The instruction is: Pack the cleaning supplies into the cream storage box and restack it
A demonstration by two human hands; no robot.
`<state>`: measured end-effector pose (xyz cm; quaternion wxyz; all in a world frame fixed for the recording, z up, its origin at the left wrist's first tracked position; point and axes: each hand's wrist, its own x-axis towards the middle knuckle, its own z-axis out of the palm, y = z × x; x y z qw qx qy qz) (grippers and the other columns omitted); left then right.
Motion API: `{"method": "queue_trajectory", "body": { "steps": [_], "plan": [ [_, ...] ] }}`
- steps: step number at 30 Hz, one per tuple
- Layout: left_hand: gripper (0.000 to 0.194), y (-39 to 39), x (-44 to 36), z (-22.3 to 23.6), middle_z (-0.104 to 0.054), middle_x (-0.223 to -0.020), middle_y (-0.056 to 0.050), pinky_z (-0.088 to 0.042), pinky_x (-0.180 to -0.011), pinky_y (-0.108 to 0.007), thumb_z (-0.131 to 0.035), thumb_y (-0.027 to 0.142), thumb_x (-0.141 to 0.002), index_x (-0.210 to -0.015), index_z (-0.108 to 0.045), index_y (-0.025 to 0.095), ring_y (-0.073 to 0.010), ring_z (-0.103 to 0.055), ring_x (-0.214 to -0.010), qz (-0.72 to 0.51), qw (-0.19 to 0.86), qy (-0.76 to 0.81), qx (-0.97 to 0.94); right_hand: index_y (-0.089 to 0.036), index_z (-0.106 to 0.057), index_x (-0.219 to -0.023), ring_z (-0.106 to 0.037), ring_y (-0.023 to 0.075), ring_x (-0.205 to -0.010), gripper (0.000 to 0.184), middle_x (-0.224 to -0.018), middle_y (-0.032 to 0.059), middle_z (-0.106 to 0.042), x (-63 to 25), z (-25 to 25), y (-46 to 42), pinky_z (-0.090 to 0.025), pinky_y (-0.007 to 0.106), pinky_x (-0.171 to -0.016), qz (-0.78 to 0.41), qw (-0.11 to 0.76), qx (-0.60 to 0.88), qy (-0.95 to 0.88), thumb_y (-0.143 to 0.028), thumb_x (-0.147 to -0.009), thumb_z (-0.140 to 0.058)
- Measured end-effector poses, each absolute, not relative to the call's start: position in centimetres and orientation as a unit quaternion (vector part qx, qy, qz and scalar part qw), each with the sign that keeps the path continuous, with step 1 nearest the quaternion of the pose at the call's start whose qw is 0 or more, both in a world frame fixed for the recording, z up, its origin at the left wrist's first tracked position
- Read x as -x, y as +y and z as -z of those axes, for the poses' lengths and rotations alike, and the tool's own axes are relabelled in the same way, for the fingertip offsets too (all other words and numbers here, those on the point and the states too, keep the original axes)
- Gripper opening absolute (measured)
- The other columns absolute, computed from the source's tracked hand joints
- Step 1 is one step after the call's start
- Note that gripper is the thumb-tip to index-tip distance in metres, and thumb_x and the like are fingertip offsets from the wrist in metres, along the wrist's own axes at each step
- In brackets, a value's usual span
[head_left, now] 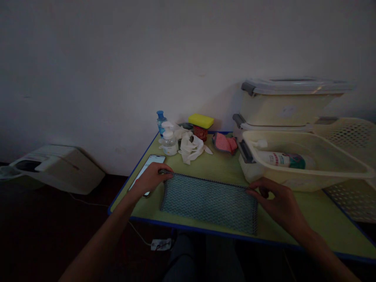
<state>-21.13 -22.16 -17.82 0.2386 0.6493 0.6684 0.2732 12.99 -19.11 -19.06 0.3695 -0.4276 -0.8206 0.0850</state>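
A grey-green woven cloth (208, 201) lies spread flat on the yellow-green table (317, 213) near its front edge. My left hand (151, 179) pinches the cloth's far left corner, fingers closed on it. My right hand (277, 201) grips the cloth's far right corner, fingers curled. A phone (148, 164) with a lit screen lies just behind and under my left hand.
Behind the cloth stand clear bottles (169, 141), crumpled white tissue (190, 148), a yellow sponge (201, 120) on a small red basket, and a pink cloth (225, 143). Stacked plastic tubs (293, 113) and a basin holding a bottle (283, 159) fill the right. A white device (55, 166) sits on the floor left.
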Motion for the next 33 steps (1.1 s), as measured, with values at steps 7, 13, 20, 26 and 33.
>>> {"method": "queue_trajectory", "body": {
  "steps": [7, 13, 20, 26, 33],
  "plan": [
    [0.011, -22.3, 21.7, 17.4, -0.071, -0.075, -0.001, -0.045, -0.074, -0.027, -0.062, 0.022, -0.061, -0.069, -0.069, 0.019, -0.0172, -0.062, -0.074, -0.263, 0.279, 0.658, -0.648, -0.02, -0.06, -0.064, -0.046, 0.0102, -0.042, 0.031, -0.047, -0.0028, -0.049, -13.4, 18.4, -19.3, -0.04, 0.023, -0.045, -0.117, 0.35, 0.435, -0.822, -0.048, -0.075, -0.055],
    [0.01, -22.1, 21.6, 17.7, -0.069, -0.07, -0.001, -0.044, -0.067, -0.025, -0.062, 0.02, -0.06, -0.067, -0.069, 0.017, -0.0163, -0.061, -0.07, -0.285, 0.277, 0.663, -0.634, -0.019, -0.063, -0.066, -0.045, 0.0098, -0.041, 0.028, -0.051, -0.0008, -0.054, -13.0, 18.1, -19.2, -0.04, 0.022, -0.042, -0.166, 0.336, 0.419, -0.827, -0.045, -0.074, -0.057],
    [0.011, -22.2, 22.4, 17.6, -0.065, -0.058, 0.001, -0.04, -0.055, -0.022, -0.064, 0.022, -0.059, -0.066, -0.07, 0.016, -0.0123, -0.055, -0.055, -0.312, 0.26, 0.674, -0.617, -0.018, -0.064, -0.063, -0.045, 0.0095, -0.04, 0.027, -0.047, -0.0012, -0.052, -12.2, 17.2, -19.2, -0.039, 0.022, -0.04, -0.183, 0.343, 0.42, -0.82, -0.044, -0.071, -0.06],
    [0.011, -22.4, 21.6, 15.7, -0.063, -0.053, 0.002, -0.044, -0.05, -0.022, -0.062, 0.02, -0.062, -0.07, -0.068, 0.015, -0.0114, -0.055, -0.048, -0.398, 0.227, 0.693, -0.556, -0.017, -0.062, -0.07, -0.047, 0.0073, -0.037, 0.022, -0.062, 0.0012, -0.059, -11.0, 16.4, -19.4, -0.038, 0.02, -0.034, -0.221, 0.375, 0.424, -0.794, -0.038, -0.075, -0.058],
    [0.009, -23.1, 21.0, 15.9, -0.069, -0.089, -0.003, -0.052, -0.081, -0.03, -0.059, 0.021, -0.068, -0.069, -0.067, 0.017, -0.0152, -0.064, -0.085, -0.55, 0.037, 0.593, -0.587, -0.019, -0.061, -0.073, -0.061, 0.0139, -0.068, 0.009, -0.074, 0.0033, -0.06, -9.9, 15.3, -20.1, -0.053, 0.026, -0.063, 0.008, 0.464, 0.338, -0.819, -0.017, -0.078, -0.054]
  ]
}}
